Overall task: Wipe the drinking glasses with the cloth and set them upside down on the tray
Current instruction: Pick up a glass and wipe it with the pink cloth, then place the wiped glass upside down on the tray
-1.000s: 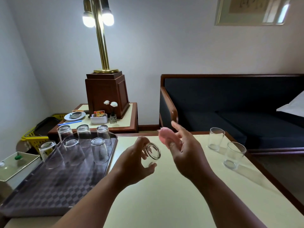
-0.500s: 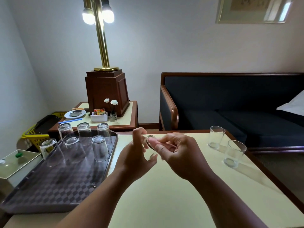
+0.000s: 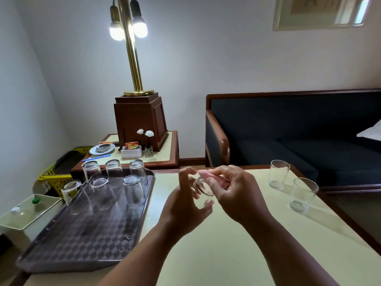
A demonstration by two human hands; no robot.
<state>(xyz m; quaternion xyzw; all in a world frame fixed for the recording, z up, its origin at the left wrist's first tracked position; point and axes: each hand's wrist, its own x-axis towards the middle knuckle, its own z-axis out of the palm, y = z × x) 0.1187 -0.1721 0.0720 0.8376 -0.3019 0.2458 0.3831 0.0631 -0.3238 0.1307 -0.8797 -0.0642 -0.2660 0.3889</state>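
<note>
Over the table (image 3: 226,244), left fingers (image 3: 183,178) cradle a glass (image 3: 203,188), right fingers (image 3: 219,172) pinching cloth (image 3: 203,173).

Only arms and hands show. The left forearm (image 3: 144,252) and right forearm (image 3: 288,248) are both bare as far as the lower frame edge. They are slim and smooth, and each narrows toward the wrist. The left hand (image 3: 185,205) and right hand (image 3: 239,195) are bare too, with long, slender fingers and lightly creased knuckles. A short, trimmed nail (image 3: 213,183) shows on one right finger. Soft light falls on the backs of the hands, and the forearms darken into shadow near the frame edge. Finer detail, such as hairs or marks, is too blurred to tell.
</note>
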